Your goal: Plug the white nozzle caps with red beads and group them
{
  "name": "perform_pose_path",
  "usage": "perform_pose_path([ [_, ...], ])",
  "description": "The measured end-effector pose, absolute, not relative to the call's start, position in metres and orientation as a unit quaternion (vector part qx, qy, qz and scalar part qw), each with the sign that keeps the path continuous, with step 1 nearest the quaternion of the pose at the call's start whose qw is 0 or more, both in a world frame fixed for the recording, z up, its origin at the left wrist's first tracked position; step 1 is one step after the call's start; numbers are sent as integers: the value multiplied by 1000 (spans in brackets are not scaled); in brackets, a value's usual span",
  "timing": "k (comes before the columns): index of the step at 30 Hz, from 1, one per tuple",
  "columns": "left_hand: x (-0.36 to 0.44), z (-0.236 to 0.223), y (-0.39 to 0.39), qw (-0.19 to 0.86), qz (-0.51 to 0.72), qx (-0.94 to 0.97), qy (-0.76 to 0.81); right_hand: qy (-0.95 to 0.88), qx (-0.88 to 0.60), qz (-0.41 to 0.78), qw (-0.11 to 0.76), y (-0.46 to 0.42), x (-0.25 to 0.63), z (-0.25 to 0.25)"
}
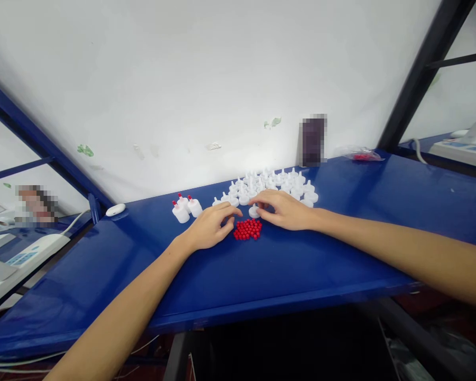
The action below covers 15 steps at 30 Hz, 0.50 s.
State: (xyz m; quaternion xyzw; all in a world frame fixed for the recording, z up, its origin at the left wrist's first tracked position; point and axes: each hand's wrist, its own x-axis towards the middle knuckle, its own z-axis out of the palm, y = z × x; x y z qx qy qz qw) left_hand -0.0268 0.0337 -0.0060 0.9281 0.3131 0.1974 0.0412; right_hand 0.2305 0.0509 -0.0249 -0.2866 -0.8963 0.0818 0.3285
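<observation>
My left hand (210,226) hovers just left of a tight cluster of small red caps (248,229); its thumb and forefinger are curved but apart, with nothing visible between them. Thumb and forefinger of my right hand (283,210) close around a white nozzle cap (254,212), round-based with a thin spout, just behind the red caps. Behind both hands stand many similar white nozzle caps (262,182), spouts up, partly hidden by my right hand. To the left of my left hand are three white pieces with red tips (181,211), standing upright together.
The blue table (262,275) runs along a white wall. A white oval device (115,210) lies at its left rear. A blurred dark rectangular object (313,141) leans on the wall. A clear bag with red pieces (363,154) sits at the right rear, near a black post (408,90).
</observation>
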Motion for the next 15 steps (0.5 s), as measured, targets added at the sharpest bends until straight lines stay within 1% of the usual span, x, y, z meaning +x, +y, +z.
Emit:
perform_pose_path([
  [3,-31,-7,37,71,171,928,323,-894,-310,75,314,50,231,-25],
  [6,-33,-7,39,96,156,928,325,-884,-334,82,318,49,231,-24],
  [9,-33,-8,39,101,156,928,324,-872,-356,81,326,49,231,-23],
  [13,-31,-6,38,100,152,929,322,-869,-383,90,299,49,230,-22],
  [15,-30,-5,38,103,145,930,321,-867,-386,83,303,48,230,-21],
])
